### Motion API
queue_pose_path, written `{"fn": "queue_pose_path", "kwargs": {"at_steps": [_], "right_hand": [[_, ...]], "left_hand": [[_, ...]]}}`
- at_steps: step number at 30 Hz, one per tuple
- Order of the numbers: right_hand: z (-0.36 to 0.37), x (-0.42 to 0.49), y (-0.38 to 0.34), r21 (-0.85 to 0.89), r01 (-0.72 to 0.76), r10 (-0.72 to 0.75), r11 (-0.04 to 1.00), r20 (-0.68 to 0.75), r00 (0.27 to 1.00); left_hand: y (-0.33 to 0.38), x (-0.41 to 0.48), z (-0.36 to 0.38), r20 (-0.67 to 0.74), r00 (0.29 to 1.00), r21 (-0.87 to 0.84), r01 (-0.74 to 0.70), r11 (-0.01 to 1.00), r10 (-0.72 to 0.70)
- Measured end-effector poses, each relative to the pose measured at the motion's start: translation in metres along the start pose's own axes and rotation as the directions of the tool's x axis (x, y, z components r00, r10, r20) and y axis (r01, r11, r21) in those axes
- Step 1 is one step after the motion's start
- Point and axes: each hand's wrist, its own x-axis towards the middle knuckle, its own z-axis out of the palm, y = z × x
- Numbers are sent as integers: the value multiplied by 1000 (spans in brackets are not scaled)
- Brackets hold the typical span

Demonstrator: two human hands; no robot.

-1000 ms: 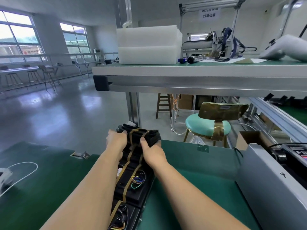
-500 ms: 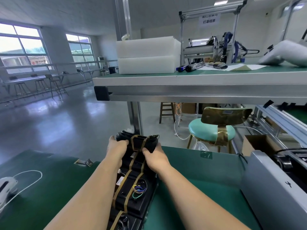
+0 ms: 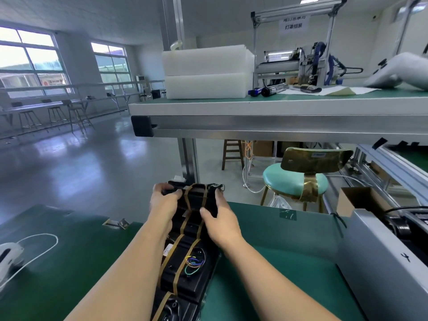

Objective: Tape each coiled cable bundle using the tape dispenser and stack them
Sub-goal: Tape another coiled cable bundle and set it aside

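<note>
Far left on the table [image 3: 69, 262] sits a white device [image 3: 9, 253] w/ its cord [image 3: 39, 239] looped beside it, well apart from the work. My left hand [image 3: 163, 202] has its fingers curled round the left end of the top bundle [image 3: 196, 196]. My right hand [image 3: 223, 222] grips the right end, thumb on the near side, so both hands have hold of it and neither is free. The bundle is black w/ two tan tape bands [image 3: 188, 198] round it. It sits at the far end of the row [image 3: 185, 269] of taped bundles that runs toward me, right by the table's far edge. Can't tell if it rests fully on the one below or is a bit lifted. Main risk as I judge it: it's so near the edge that a sloppy set-down or a push fwd could tip it off to the floor. The row looks uneven too, so pressing hard may shift the ones under it. Loose coloured wires [image 3: 194, 262] stick out of a nearer bundle & could snag my right forearm. A grey box [image 3: 382, 262] stands at right; I can't pick out the dispenser for sure.
</note>
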Motion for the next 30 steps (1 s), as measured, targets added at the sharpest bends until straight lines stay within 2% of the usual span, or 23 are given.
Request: {"fn": "queue_pose_path", "kwargs": {"at_steps": [4,8,10,12,15,24,27,30], "right_hand": [[9,-32,12,-6,146,-146,989,-30,989],[20,-60,24,34,186,-183,982,-89,979],[23,-70,25,60,203,-195,977,-121,973],[24,-75,25,47,223,-216,974,-111,970],[21,-76,24,34,237,-233,971,-92,968],[8,-82,18,127,138,-105,982,-242,965],[0,-88,14,122,128,-91,984,-265,960],[-10,-97,6,67,153,-131,986,-261,956]], "left_hand": [[2,0,-21,23,999,26,35,999,-36],[0,-2,-36,98,985,275,114,955,-145],[0,-5,-40,77,982,395,128,910,-171],[-1,-9,-41,50,982,439,140,887,-180],[-1,-13,-39,16,982,403,167,900,-190],[-1,-36,-35,-48,988,270,155,950,-148],[5,-50,-37,-157,985,319,113,941,-66],[14,-76,-31,-191,979,306,-7,952,69]]}}
